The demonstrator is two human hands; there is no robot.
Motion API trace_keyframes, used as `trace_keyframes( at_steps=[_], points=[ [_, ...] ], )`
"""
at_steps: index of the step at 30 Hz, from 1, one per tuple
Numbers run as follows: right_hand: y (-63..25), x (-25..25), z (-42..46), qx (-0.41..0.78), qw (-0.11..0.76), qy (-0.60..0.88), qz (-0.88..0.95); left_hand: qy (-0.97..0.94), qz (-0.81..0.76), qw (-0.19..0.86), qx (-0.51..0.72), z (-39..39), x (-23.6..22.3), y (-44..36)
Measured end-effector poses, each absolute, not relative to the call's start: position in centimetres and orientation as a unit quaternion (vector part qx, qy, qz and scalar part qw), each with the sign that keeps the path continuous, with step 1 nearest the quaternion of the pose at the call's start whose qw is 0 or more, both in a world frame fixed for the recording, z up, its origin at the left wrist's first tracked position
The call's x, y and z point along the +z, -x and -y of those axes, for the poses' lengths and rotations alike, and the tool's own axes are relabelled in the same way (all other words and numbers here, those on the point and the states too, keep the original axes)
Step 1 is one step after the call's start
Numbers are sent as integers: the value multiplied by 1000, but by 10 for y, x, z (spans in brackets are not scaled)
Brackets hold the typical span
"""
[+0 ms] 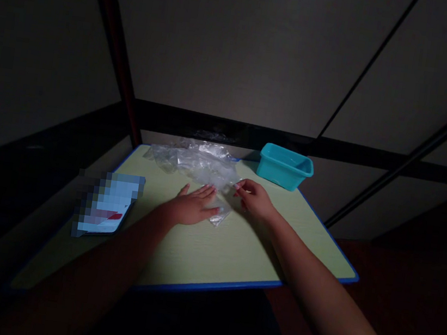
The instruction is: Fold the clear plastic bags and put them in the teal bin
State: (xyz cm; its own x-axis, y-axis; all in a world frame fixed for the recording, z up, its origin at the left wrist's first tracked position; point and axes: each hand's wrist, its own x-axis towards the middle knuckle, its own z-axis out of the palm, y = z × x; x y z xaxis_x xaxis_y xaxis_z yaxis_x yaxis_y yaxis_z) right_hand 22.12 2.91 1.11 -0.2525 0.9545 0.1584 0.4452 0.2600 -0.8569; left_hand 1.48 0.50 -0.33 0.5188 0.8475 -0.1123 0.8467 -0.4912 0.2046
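Note:
A crumpled clear plastic bag (195,161) lies across the far part of the table, and a narrower strip of it (219,216) reaches toward me. My left hand (191,206) rests flat with its fingers spread, on or just beside this strip. My right hand (254,200) pinches the film near the bag's right end between its fingertips. The film is thin and see-through, so its exact edges are hard to follow.
A pale green table (212,254) with a blue rim fills the lower middle. A teal plastic bin (285,168) stands at its far right corner. A blurred, pixelated flat device (107,204) lies at the left edge. A dark rail runs behind the table.

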Motion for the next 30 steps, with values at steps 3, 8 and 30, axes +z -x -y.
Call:
trace_keyframes(
  at_steps=[3,8,30],
  points=[
    [-219,13,-20,196,362,455,790,-846,-525,69,63,-5,2,-15],
    [-212,12,6,130,186,390,892,-774,-614,-50,146,-6,8,-11],
    [-218,36,46,210,-95,354,906,-797,-602,32,31,-13,-9,-4]
  ],
)
